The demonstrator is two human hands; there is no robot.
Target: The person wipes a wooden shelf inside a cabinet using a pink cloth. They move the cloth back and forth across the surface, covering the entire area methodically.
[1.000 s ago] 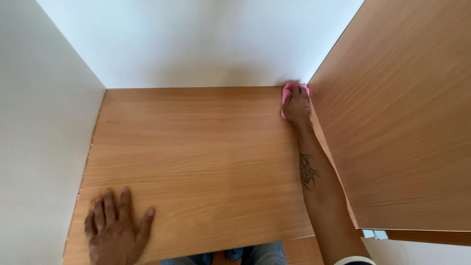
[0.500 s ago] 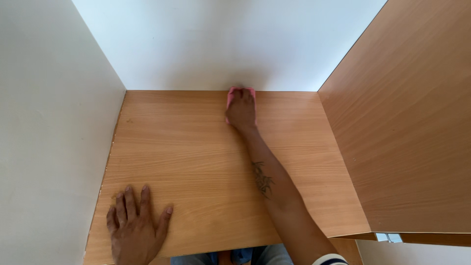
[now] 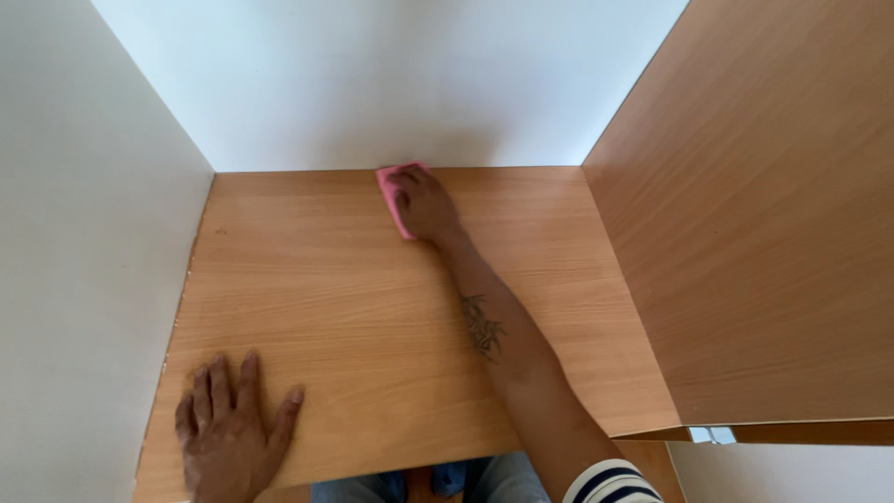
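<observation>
Right hand (image 3: 424,203) is pressed down flat on a pink cloth (image 3: 393,191), fingers spread over it rather than curled round it, so it's pinned under the palm, not really clenched. Cloth sits on the wood shelf (image 3: 372,307) right at the back edge, touching or nearly touching the white back wall (image 3: 391,84), a bit left of the middle of that edge. Only the left and top part of the cloth shows, rest is under the hand. Forearm runs diagonally from bottom right up to the cloth, w/ a dark tattoo (image 3: 484,326) on the inner side approx halfway along. Striped cuff (image 3: 610,482) at the bottom edge of the view, dark and white bands.

Left hand (image 3: 228,428) is flat on the shelf at the front left corner, fingers apart, palm down, holding nothing, just resting on the wood. Well apart from the cloth.

Shelf is light brown wood grain, boxed in: white side wall (image 3: 84,279) on the left, wood side panel (image 3: 764,233) on the right, same grain as the shelf. Along the left edge of the shelf, where it meets the white wall, the edge looks slightly chipped. Bit of blue jeans (image 3: 438,480) visible below the front edge of the shelf, btw the two arms.
</observation>
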